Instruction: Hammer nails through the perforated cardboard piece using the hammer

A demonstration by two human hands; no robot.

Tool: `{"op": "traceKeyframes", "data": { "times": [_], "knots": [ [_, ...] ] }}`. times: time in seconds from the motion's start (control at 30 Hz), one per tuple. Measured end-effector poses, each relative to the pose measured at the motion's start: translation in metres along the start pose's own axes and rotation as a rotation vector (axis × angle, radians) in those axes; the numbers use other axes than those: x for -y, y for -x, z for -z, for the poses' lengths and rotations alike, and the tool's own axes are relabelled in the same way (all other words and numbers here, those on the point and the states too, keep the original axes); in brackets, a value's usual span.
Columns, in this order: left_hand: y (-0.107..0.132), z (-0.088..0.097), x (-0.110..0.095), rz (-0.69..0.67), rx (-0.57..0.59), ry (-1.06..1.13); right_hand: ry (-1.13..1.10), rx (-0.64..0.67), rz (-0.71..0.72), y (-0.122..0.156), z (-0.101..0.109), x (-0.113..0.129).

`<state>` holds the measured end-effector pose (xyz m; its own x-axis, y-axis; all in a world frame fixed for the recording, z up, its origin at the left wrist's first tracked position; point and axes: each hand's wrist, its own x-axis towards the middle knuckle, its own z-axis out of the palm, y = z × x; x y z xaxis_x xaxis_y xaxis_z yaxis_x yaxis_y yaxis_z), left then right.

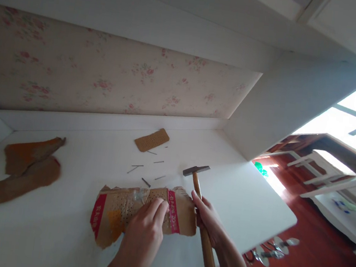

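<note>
A torn piece of cardboard (124, 205) with red printed strips and many small holes lies near the front of the white desk. My left hand (149, 219) rests over its middle, fingers bent and pressed together; whatever is between the fingertips is hidden. My right hand (208, 217) grips the wooden handle of a hammer (206, 247) beside the cardboard's right end. The hammer's metal head points away from me, above the desk. Several loose nails (146, 182) are scattered just beyond the cardboard.
A small brown perforated piece (152, 140) lies toward the back of the white desk (239, 188). Torn cardboard scraps (33, 165) are at the left. A white side panel (267, 97) rises at the right, with cabinets overhead. Lamp-like fittings (267, 253) stand on the red floor.
</note>
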<state>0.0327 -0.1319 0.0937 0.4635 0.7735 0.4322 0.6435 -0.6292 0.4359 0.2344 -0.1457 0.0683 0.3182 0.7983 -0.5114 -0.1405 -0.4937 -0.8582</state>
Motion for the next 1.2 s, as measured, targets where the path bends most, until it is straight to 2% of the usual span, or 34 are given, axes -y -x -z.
{"op": "traceKeyframes", "data": {
  "times": [0.2,0.37,0.5,0.8,1.2],
  "knots": [
    [0.0,0.001,-0.003,0.001,0.033,-0.046,-0.092,0.171,-0.025,0.023,-0.01,-0.002],
    [-0.004,0.003,-0.004,0.001,0.06,0.007,-0.126,0.164,0.0,0.028,-0.017,0.005],
    [-0.009,0.005,-0.003,-0.005,0.033,0.094,-0.128,0.141,-0.012,0.028,-0.016,0.005],
    [-0.008,0.001,0.0,0.069,0.016,0.294,-0.069,0.159,0.003,0.027,-0.014,0.002],
    [-0.005,-0.004,0.005,0.063,-0.039,0.352,-0.088,0.218,0.049,0.029,-0.011,0.008]
  ]
}}
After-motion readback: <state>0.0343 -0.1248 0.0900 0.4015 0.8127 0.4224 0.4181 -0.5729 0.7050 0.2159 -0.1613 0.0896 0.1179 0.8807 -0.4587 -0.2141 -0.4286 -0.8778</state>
